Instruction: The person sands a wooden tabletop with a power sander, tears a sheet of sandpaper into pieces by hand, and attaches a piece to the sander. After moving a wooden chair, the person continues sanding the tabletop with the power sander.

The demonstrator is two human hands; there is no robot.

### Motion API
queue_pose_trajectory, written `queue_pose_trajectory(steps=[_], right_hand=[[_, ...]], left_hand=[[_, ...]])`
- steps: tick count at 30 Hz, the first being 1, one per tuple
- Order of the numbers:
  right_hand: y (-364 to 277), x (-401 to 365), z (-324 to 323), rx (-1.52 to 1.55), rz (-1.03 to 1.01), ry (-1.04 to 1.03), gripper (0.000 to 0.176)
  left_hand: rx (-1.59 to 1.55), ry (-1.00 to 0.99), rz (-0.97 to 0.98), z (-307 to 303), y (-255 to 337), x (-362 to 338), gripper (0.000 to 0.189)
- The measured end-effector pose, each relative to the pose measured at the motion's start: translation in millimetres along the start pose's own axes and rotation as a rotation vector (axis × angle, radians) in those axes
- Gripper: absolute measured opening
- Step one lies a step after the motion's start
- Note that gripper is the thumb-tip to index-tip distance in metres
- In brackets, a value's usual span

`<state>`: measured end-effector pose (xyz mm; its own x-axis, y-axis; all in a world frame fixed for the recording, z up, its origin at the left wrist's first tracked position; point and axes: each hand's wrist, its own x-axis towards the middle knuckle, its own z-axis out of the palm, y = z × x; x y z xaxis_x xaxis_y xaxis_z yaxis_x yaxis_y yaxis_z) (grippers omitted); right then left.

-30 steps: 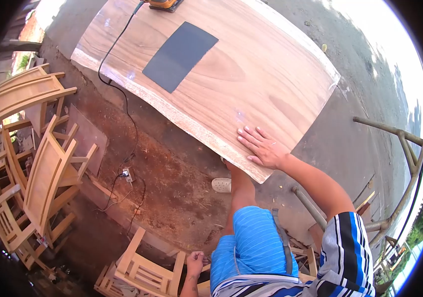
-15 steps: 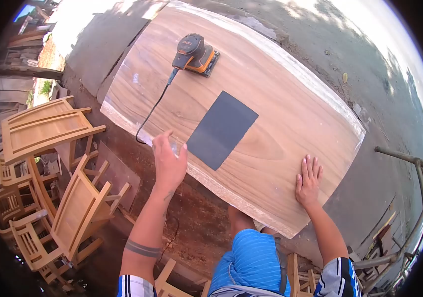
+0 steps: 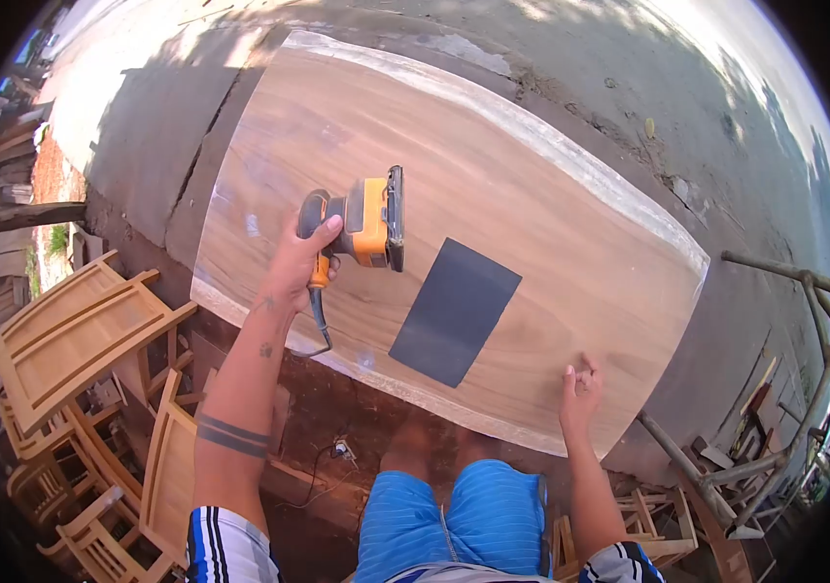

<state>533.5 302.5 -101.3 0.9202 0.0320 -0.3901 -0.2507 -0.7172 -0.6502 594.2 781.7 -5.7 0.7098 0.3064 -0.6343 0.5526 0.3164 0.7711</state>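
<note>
My left hand (image 3: 306, 255) is wrapped round the handle of an orange and black electric sander (image 3: 368, 222), lifted off the wood and tipped so its flat pad faces right. Its cord (image 3: 319, 321) hangs below my grip. A dark grey sheet of sandpaper (image 3: 456, 311) lies flat on the broad wooden slab (image 3: 532, 214), right of the sander. Over the slab's near right part is my right hand (image 3: 580, 392), holding nothing, thumb apart from its loosely bent fingers. Whether that hand touches the wood is hard to tell.
Wooden chairs (image 3: 89, 325) are stacked at the left. A plug connection (image 3: 342, 449) lies on the ground by my legs. Metal pipes (image 3: 775, 267) stand at the right, with wood pieces (image 3: 750, 418) near them. Concrete ground (image 3: 570, 58) stretches beyond the slab.
My left hand has reached the sander, gripped it, and raised and turned it from the slab. My right hand, earlier flat on the wood, has bent its fingers. The view has shifted.
</note>
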Motion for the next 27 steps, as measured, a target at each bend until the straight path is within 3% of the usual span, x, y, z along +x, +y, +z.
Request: queue_pose_trajectory(steps=[1, 3, 4, 6, 8, 11, 12, 18, 21, 24, 25, 27], right_hand=[[-15.2, -11.2, 10.5, 0.192, 0.146, -0.14, 0.034], [-71.3, -29.3, 34.7, 0.634, 0.203, -0.282, 0.035], [-119.3, -39.6, 43.6, 0.845, 0.075, -0.204, 0.041], [-192.7, -47.9, 41.6, 0.936, 0.047, -0.138, 0.053], [-215.4, -51.9, 41.2, 1.056, 0.075, -0.219, 0.06], [-215.8, -61.0, 26.6, 1.096, 0.147, -0.417, 0.055], [-207.5, -65.0, 26.0, 1.125, 0.162, -0.369, 0.052], [-137.1, -79.2, 28.9, 1.205, 0.223, 0.024, 0.034], [-103.0, -67.8, 23.7, 1.184, 0.2, 0.108, 0.03], [-69.3, -62.0, 5.3, 1.253, 0.174, 0.109, 0.03], [-60.5, -59.3, 0.7, 1.263, 0.163, 0.113, 0.031], [-44.1, -51.8, -7.3, 1.289, 0.118, 0.089, 0.033]], left_hand=[[-0.272, -0.132, -0.107, -11.3, -18.5, -22.8, 0.04], [-0.702, -0.393, -0.241, -30.8, -81.1, -55.2, 0.041], [-0.852, -0.534, -0.271, -32.6, -105.8, -69.4, 0.044], [-0.833, -0.085, -0.407, 10.1, -115.8, -103.0, 0.049], [-0.878, -0.189, -0.436, 35.4, -136.7, -118.4, 0.047], [-0.959, -0.354, -0.469, 66.6, -164.9, -131.3, 0.043], [-0.992, -0.409, -0.465, 73.7, -172.0, -132.3, 0.042], [-0.29, -0.397, -0.517, 115.6, -236.0, -132.3, 0.041], [-0.119, -0.407, -0.488, 145.7, -255.5, -136.6, 0.048], [-0.099, -0.391, -0.305, 171.2, -258.0, -133.5, 0.031], [0.068, -0.47, -0.173, 175.6, -256.1, -129.9, 0.047], [0.282, -0.543, -0.122, 180.0, -250.8, -126.8, 0.044]])
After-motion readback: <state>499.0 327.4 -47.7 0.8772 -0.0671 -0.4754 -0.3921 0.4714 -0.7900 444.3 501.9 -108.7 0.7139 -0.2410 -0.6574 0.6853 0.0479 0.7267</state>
